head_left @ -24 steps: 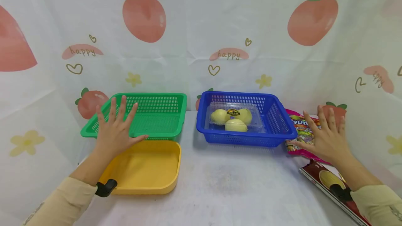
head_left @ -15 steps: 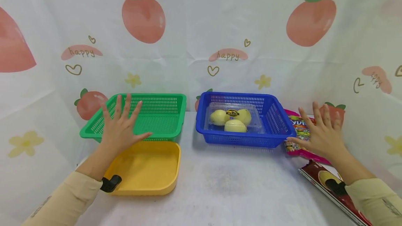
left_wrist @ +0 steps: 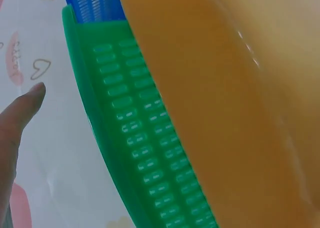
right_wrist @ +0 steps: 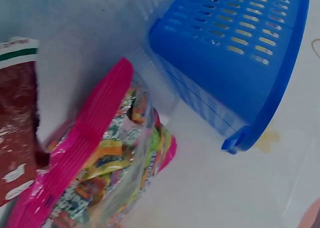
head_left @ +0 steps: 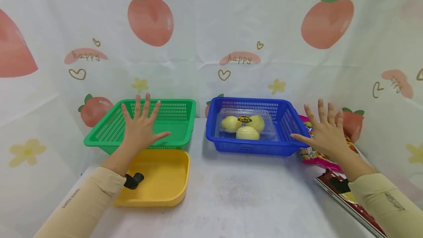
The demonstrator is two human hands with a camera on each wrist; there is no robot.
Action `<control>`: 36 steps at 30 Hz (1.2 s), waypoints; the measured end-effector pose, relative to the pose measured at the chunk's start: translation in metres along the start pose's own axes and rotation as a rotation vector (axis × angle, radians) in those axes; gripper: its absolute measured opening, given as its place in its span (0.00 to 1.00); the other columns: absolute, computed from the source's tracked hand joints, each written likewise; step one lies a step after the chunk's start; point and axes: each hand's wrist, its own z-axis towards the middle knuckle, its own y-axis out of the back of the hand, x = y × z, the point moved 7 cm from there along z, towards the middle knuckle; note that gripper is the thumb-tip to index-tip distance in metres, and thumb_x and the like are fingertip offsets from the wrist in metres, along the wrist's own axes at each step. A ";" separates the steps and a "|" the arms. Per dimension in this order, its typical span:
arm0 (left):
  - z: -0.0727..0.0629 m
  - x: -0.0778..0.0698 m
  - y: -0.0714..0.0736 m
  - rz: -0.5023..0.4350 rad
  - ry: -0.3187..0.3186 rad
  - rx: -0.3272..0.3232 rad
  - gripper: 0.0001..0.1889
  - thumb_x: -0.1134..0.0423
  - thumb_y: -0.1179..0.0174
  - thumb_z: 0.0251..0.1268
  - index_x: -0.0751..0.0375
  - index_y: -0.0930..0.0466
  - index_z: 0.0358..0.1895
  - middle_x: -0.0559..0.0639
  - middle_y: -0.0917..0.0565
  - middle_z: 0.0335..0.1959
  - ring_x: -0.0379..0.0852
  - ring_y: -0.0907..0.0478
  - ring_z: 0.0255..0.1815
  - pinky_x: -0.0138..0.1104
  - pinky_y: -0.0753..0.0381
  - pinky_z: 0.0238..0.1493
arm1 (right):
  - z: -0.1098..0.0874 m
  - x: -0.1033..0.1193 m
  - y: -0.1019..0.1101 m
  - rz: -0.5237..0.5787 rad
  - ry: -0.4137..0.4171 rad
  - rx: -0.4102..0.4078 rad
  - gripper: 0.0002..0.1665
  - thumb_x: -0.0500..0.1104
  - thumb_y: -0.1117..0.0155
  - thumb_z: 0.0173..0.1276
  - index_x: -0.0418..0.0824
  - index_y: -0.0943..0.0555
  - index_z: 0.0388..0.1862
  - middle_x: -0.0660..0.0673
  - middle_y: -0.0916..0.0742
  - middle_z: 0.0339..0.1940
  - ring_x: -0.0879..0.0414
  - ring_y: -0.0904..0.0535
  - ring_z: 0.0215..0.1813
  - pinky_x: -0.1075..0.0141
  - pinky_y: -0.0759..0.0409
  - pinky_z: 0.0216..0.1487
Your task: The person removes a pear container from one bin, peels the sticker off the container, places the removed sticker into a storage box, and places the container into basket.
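Note:
My left hand (head_left: 140, 129) is raised with its fingers spread, overlapping the green basket (head_left: 175, 144) and the yellow tray (head_left: 162, 183) in the head view. One finger (left_wrist: 22, 110) of it shows at the left edge of the left wrist view. On the other side, my right hand (head_left: 325, 135) hovers with spread fingers between the blue basket (head_left: 257, 148) and a pink candy bag (head_left: 322, 161). Both hands hold nothing. Inside the blue basket lies a clear plastic box of pale round fruit (head_left: 247, 132) with a dark label.
A dark red packet (head_left: 358, 208) lies at the right, partly behind the right forearm; it also borders the candy bag (right_wrist: 95, 163) in the right wrist view. White table surface (head_left: 244, 194) stretches in front of the blue basket. A fruit-printed cloth (head_left: 198, 28) hangs behind.
Both hands have drifted inward, the left one to the right and the right one to the left, each slightly upward. Fingers stay spread; baskets, tray and packets keep their places.

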 end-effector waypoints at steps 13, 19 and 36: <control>0.026 -0.010 -0.013 -0.135 0.080 0.082 0.53 0.31 0.44 0.52 0.54 0.58 0.75 0.59 0.74 0.75 0.64 0.79 0.73 0.73 0.69 0.61 | 0.034 0.003 -0.005 0.026 -0.014 0.039 0.61 0.75 0.50 0.55 0.53 0.68 0.75 0.40 0.72 0.73 0.41 0.85 0.72 0.34 0.82 0.66; 0.042 -0.024 -0.015 -0.227 0.125 0.143 0.52 0.31 0.46 0.54 0.53 0.61 0.75 0.59 0.76 0.74 0.65 0.80 0.73 0.73 0.69 0.61 | 0.048 0.009 -0.004 0.067 -0.028 0.047 0.60 0.76 0.53 0.56 0.52 0.68 0.75 0.38 0.72 0.73 0.40 0.84 0.72 0.34 0.80 0.66; 0.076 -0.070 -0.040 -0.421 0.165 0.312 0.50 0.35 0.47 0.58 0.51 0.65 0.75 0.61 0.74 0.75 0.65 0.80 0.73 0.71 0.65 0.64 | 0.082 0.035 -0.007 0.343 -0.123 0.191 0.60 0.76 0.57 0.60 0.48 0.75 0.74 0.33 0.73 0.71 0.30 0.81 0.70 0.29 0.70 0.65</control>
